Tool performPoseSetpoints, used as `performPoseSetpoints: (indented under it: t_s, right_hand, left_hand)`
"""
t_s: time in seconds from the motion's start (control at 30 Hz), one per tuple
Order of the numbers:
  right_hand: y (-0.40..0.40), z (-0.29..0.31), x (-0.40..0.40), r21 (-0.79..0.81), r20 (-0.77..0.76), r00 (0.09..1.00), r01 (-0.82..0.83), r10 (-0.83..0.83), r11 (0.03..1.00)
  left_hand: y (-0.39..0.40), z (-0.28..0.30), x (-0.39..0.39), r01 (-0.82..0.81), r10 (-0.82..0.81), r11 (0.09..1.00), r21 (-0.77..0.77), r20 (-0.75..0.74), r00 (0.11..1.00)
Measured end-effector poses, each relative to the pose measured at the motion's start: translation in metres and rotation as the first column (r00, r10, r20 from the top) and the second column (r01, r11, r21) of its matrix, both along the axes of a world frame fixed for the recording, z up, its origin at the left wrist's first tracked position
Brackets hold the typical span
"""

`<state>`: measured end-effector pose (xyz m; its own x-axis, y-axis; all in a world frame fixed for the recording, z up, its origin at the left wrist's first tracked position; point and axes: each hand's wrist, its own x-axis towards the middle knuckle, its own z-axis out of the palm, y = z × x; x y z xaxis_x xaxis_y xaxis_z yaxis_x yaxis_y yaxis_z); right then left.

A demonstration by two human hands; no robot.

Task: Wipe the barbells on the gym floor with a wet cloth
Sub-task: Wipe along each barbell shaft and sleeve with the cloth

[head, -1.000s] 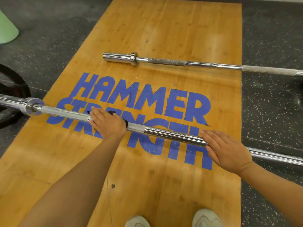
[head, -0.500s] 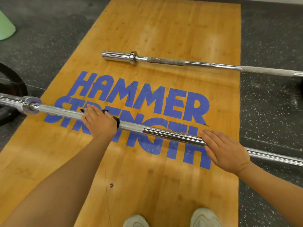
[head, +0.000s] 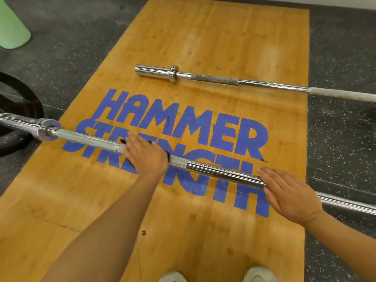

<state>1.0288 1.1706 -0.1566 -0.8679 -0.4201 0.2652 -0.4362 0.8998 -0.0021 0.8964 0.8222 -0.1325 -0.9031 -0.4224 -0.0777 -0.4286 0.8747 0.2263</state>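
Observation:
The near barbell (head: 213, 168) lies across the wooden platform (head: 203, 37), chrome with a knurled stretch at its left. My left hand (head: 145, 155) lies over that knurled stretch with its fingers stretched out, pressing a black cloth (head: 168, 156) onto the bar; only the cloth's edges peek out on either side of the hand. My right hand (head: 289, 192) rests flat on the smooth chrome part further right. A second barbell (head: 264, 84) lies farther away, parallel, with nothing touching it.
A black weight plate (head: 20, 110) sits on the rubber floor at the left, by the near bar's sleeve. A pale green object (head: 12, 27) stands at the top left corner. My shoes (head: 173, 277) are at the platform's near edge.
My left hand slid the cloth a little left along the near bar, then back to the right. Its fingers now lie straighter. My right hand stayed where it was on the bar.

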Motion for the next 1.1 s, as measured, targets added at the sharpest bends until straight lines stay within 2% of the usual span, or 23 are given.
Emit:
performPoseSetpoints:
  t_s: [0.07, 0.13, 0.27, 0.33, 0.47, 0.6, 0.67, 0.77, 0.83, 0.9, 1.0, 1.1]
  right_hand:
    - [0.0, -0.002, 0.0, 0.005, -0.009, 1.0, 0.0, 0.001, 1.0]
    - [0.002, -0.002, -0.001, 0.006, -0.015, 1.0, -0.004, 0.004, 1.0]
    - [0.001, -0.003, 0.0, 0.023, -0.025, 1.0, -0.011, 0.012, 1.0]
    - [0.0, -0.002, 0.0, 0.018, -0.034, 0.999, -0.012, 0.013, 1.0]
    - [-0.002, 0.0, 0.0, 0.015, -0.039, 0.999, -0.014, 0.015, 1.0]
    - [0.001, -0.003, 0.0, 0.043, -0.053, 0.998, -0.024, 0.027, 0.999]
    - [0.002, -0.005, 0.0, 0.067, -0.065, 0.997, -0.03, 0.034, 0.997]
    - [0.003, -0.008, 0.001, 0.083, -0.077, 0.996, -0.034, 0.04, 0.996]
    - [0.005, -0.008, 0.0, 0.092, -0.094, 0.995, -0.035, 0.044, 0.995]
    - [0.004, -0.008, 0.001, 0.102, -0.105, 0.993, -0.037, 0.048, 0.994]
    - [0.004, -0.008, 0.0, 0.114, -0.116, 0.991, -0.047, 0.06, 0.992]
    - [0.004, -0.007, 0.0, 0.123, -0.116, 0.992, -0.043, 0.057, 0.991]
  left_hand:
    - [-0.033, 0.004, -0.021, -0.086, 0.086, 0.996, -0.005, 0.05, 0.995]
    - [-0.05, 0.004, -0.028, -0.094, 0.094, 0.996, -0.006, 0.06, 0.994]
    - [-0.029, -0.004, -0.006, -0.059, 0.059, 0.998, -0.001, -0.06, 0.996]
    - [0.0, -0.006, 0.011, 0.044, -0.044, 0.999, 0.002, -0.093, 0.995]
    - [0.051, -0.003, 0.041, 0.302, -0.305, 0.952, -0.04, -0.069, 0.95]
    - [0.024, -0.008, 0.034, 0.518, -0.526, 0.846, -0.127, -0.036, 0.85]
    - [-0.01, -0.005, 0.015, 0.475, -0.479, 0.862, -0.176, 0.021, 0.877]
    - [-0.046, 0.004, -0.005, 0.239, -0.23, 0.948, -0.211, 0.066, 0.971]
    - [-0.044, 0.001, -0.004, 0.204, -0.2, 0.96, -0.193, 0.039, 0.979]
    - [-0.032, -0.007, 0.007, 0.254, -0.265, 0.949, -0.188, -0.032, 0.964]
    - [-0.007, -0.01, 0.023, 0.4, -0.428, 0.897, -0.189, -0.138, 0.893]
    - [0.016, -0.011, 0.036, 0.547, -0.568, 0.822, -0.16, -0.148, 0.81]
